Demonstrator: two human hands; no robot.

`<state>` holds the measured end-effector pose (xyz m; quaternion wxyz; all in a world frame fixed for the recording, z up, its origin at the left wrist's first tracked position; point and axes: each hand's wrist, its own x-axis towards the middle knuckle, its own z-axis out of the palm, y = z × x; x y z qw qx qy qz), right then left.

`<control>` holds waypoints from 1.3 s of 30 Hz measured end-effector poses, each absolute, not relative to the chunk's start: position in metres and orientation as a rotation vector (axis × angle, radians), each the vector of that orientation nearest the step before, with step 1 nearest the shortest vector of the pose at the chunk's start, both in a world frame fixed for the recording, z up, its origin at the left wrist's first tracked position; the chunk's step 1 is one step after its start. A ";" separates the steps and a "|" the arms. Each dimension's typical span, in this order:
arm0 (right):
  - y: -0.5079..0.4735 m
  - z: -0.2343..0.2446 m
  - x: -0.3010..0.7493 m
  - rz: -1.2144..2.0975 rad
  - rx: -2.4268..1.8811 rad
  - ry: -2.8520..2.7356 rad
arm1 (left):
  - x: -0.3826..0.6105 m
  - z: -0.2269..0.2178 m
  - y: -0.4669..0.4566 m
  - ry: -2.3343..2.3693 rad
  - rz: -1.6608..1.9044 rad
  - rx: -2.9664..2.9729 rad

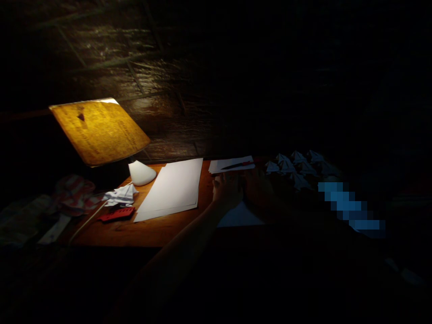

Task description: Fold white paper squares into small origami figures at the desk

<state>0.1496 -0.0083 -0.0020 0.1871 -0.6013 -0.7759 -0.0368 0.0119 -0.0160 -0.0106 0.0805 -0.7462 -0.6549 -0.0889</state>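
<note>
The left hand [227, 190] and the right hand [258, 189] are close together over a pale paper sheet [239, 215] near the front edge of the table [162, 230]; it is too dark to tell if they are grasping. The sheet seems light and soft, best taken by its edge. A lamp [99, 130] lights the table from the left.

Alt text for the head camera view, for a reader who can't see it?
In a dim room, the left hand and right hand sit together above a pale paper sheet on a lamplit wooden desk. White paper sheets lie to their left; folded paper shapes to the right.
</note>
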 end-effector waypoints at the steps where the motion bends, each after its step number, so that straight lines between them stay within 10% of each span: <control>1: -0.008 -0.002 0.150 -0.102 -1.684 -2.195 | 0.012 -0.010 -0.016 -1.944 -0.268 -2.229; 39: 0.004 0.005 0.155 0.004 -1.552 -2.392 | 0.009 -0.010 -0.008 -1.849 -0.251 -2.390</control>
